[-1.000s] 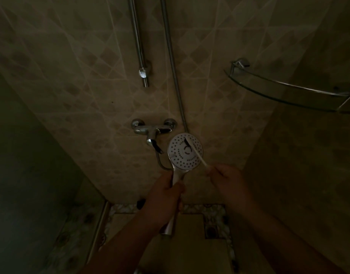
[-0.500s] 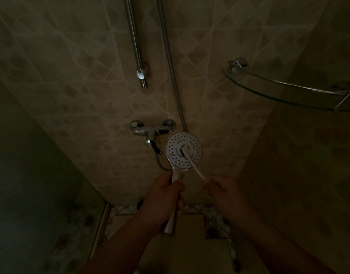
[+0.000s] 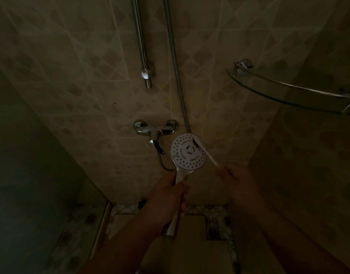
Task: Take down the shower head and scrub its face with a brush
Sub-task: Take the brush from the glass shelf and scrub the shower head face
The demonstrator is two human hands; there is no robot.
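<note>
In a dim shower stall, the round white shower head [image 3: 187,156] faces me, its perforated face upright in front of the tiled wall. My left hand [image 3: 168,196] is shut around its chrome handle from below. My right hand [image 3: 236,179] pinches the end of a thin white brush [image 3: 206,155]. The brush's dark bristle tip rests on the upper right of the shower head's face.
A chrome mixer tap [image 3: 155,129] sits on the wall just behind the head, with the hose [image 3: 175,62] running up beside a chrome slide rail [image 3: 141,46]. A glass corner shelf [image 3: 292,93] juts out at the upper right. Patterned floor tiles [image 3: 211,224] lie below.
The brush tip has slid from the centre of the face up to its upper right. The right hand shifted slightly right; the left hand keeps the head steady.
</note>
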